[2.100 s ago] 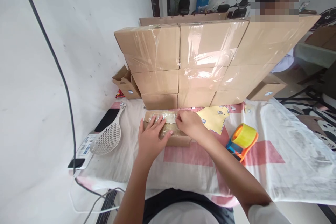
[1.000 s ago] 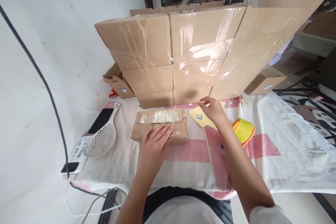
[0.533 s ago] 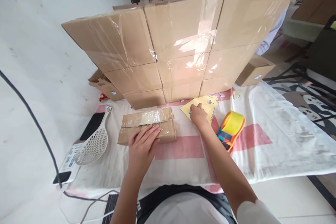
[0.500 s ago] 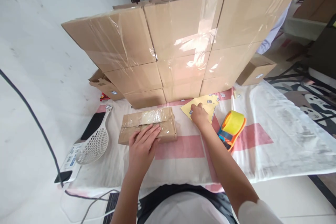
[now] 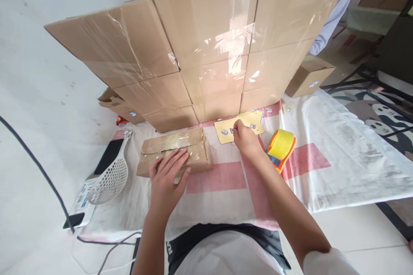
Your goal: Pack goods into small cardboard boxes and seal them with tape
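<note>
My left hand (image 5: 166, 184) rests on a small taped cardboard box (image 5: 200, 150), its fingers stretched out over the front of the top. My right hand (image 5: 245, 138) is closed, thumb and fingers pressed together, over a yellow sheet (image 5: 222, 128) printed with small cartoon pictures. Part of the sheet is hidden by this hand, and what the fingers hold, if anything, I cannot make out. Just right of my right wrist stands a rolled yellow strap with orange edging (image 5: 282, 144) and a blue part.
A tall wall of taped cardboard boxes (image 5: 213, 81) rises behind. To the left lie a white perforated scoop (image 5: 109, 180), a black flat object (image 5: 108, 157) and cables. Small cartons (image 5: 309, 75) flank the wall. A pink-and-white cloth (image 5: 216, 178) covers the table.
The yellow sheet has turned and now lies more squarely under my right hand, whose fist is raised slightly. My left hand stays on the box. The whole view has shifted a little.
</note>
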The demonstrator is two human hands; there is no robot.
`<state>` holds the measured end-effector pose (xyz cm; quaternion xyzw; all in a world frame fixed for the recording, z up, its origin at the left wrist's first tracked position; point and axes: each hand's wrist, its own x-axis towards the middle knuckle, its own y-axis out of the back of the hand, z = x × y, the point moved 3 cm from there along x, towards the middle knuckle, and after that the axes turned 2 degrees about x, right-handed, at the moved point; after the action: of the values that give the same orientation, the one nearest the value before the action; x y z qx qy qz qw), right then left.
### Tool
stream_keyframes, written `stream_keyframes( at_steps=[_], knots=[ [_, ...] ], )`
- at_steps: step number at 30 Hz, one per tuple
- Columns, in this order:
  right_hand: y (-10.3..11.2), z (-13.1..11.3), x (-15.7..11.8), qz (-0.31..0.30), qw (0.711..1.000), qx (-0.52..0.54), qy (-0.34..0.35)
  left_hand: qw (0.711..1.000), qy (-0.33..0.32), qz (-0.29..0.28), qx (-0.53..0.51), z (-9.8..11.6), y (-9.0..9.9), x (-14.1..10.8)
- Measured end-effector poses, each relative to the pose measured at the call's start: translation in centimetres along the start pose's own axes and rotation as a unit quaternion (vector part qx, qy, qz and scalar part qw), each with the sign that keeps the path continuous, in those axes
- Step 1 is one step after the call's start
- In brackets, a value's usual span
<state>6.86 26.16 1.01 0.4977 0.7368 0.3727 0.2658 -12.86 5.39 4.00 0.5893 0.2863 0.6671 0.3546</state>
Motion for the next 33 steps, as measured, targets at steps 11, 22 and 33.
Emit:
stream_keyframes(
  at_steps=[11, 22, 33],
  knots=[
    [0.2, -0.4, -11.0, -0.179, 0.865, 0.461, 0.088, 0.932, 0.185, -0.046, -0.307, 10.1, -3.3, -0.5],
    [-4.3, -1.4, -5.0, -0.098, 0.824, 0.557, -0.002, 0.969, 0.211, 0.118, -0.049, 5.3, -1.2, -1.1],
    [-10.2, -2.2, -0.8, -0.149, 0.825, 0.545, -0.006, 0.964, 0.199, 0.145, 0.103, -2.4, -2.0, 1.4]
  ],
)
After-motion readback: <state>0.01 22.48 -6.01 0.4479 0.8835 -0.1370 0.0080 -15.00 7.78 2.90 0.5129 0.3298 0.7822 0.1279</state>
